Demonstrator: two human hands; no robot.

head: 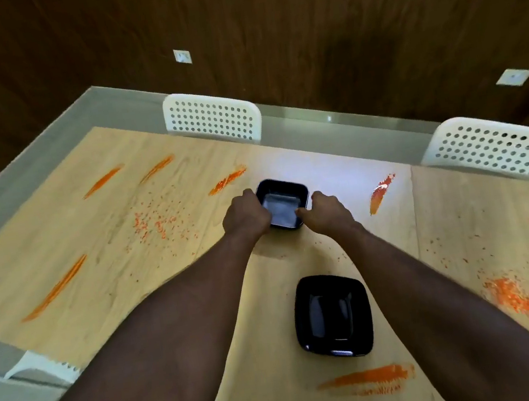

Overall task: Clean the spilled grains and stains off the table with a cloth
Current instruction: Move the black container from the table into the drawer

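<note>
Orange grains (156,223) lie left of the black bowl (285,202), which left hand (246,215) and right hand (328,209) fingers (304,211) seemingly clamp.

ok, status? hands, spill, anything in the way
Left hand and right hand grip the far black bowl. Grains and orange streaks uncleaned; no cloth in view. Near black bowl sits mid-table.

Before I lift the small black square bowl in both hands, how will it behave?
The black square bowl looks rigid and glossy: probably stiff, maybe slippery. It appears empty, so likely light. Square with low walls, it should slide rather than roll or tip.
</note>
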